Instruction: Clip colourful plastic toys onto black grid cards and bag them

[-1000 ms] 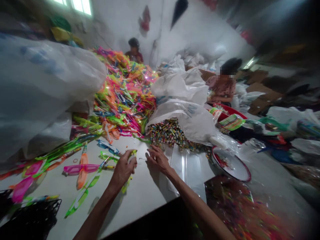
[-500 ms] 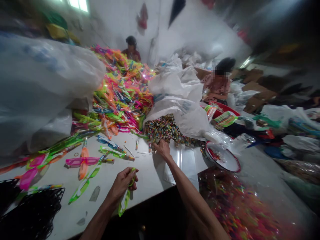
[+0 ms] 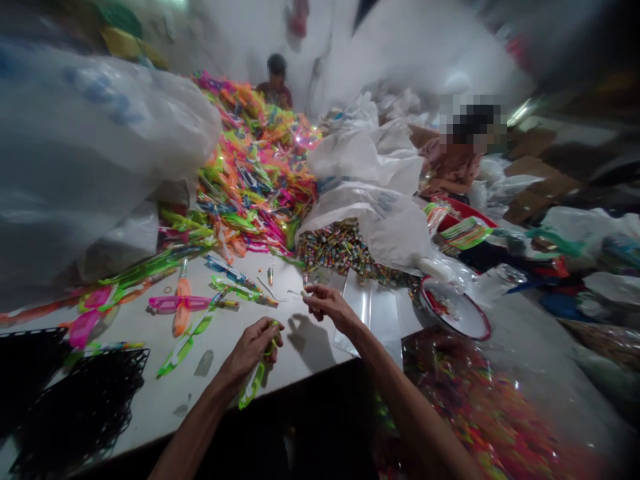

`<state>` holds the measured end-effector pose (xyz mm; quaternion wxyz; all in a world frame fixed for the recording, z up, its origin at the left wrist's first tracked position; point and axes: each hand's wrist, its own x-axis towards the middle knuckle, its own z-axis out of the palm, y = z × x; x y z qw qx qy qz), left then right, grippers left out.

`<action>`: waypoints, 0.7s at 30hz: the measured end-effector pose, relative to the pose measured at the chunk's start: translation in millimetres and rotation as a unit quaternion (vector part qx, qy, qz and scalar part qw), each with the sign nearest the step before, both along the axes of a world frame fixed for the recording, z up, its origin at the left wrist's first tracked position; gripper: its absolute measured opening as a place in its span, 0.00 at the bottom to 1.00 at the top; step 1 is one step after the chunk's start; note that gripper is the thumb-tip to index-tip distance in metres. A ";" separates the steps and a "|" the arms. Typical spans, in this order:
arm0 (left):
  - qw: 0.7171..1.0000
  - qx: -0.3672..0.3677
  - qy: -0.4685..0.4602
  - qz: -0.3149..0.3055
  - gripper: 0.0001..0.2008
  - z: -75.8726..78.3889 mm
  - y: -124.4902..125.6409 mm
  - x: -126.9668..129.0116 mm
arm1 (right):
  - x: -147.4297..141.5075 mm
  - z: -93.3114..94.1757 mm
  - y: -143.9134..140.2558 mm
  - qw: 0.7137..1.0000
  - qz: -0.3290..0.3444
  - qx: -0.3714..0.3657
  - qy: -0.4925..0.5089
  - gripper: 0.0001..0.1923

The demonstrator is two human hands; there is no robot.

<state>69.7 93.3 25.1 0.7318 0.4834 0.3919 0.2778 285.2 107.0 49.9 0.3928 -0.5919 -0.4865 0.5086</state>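
My left hand [image 3: 257, 343] is closed around lime-green plastic toy glasses [image 3: 251, 385], whose lower part hangs down over the table's front edge. My right hand [image 3: 330, 308] is raised just above the white table, thumb and fingers pinched together. Something small and pale shows at those fingertips, too small to name. Beside them a thin wire [image 3: 294, 291] lies on the table. Behind my right hand is a heap of small multicoloured tubes [image 3: 333, 247], spilling from a white sack [image 3: 385, 220]. A single tube [image 3: 271, 276] stands apart from the heap.
Pink glasses [image 3: 175, 304], orange glasses [image 3: 182, 320] and green glasses [image 3: 183, 353] lie at left, by black mesh pieces [image 3: 90, 393]. A large pile of coloured glasses [image 3: 255, 167] rises behind. Clear plastic bags [image 3: 367, 313] and a white basin [image 3: 463, 319] are at right. Two people sit beyond.
My right hand has drawn back from the tube heap toward me, its fingers now pinched above the table. My left hand still grips the green glasses. The whole view has shifted slightly.
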 end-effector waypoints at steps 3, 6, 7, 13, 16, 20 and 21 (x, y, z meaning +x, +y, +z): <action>0.999 0.004 0.001 -0.035 0.17 7.7 -1.4 -0.9 | -16.3 10.4 -21.9 0.992 0.074 -0.029 0.094 0.17; 0.998 0.005 0.012 -0.060 0.15 11.1 -3.7 -3.1 | -23.1 16.4 -30.6 0.989 0.085 -0.037 0.120 0.15; 0.998 0.006 0.016 -0.068 0.14 12.0 -4.6 -3.7 | -24.3 17.5 -31.6 0.988 0.082 -0.037 0.125 0.15; 0.995 0.023 0.022 -0.099 0.10 21.4 -9.7 -4.5 | -29.1 19.2 -33.2 0.986 0.112 -0.025 0.121 0.14; 0.993 0.027 0.025 -0.111 0.09 25.1 -10.8 -4.5 | -29.2 18.5 -34.7 0.984 0.114 -0.023 0.136 0.13; 0.992 0.028 0.026 -0.118 0.08 25.0 -11.4 -5.2 | -26.1 17.4 -36.2 0.980 0.127 -0.024 0.148 0.12; 0.992 0.027 0.027 -0.120 0.08 24.4 -11.5 -5.3 | -25.3 17.2 -36.5 0.980 0.130 -0.024 0.149 0.12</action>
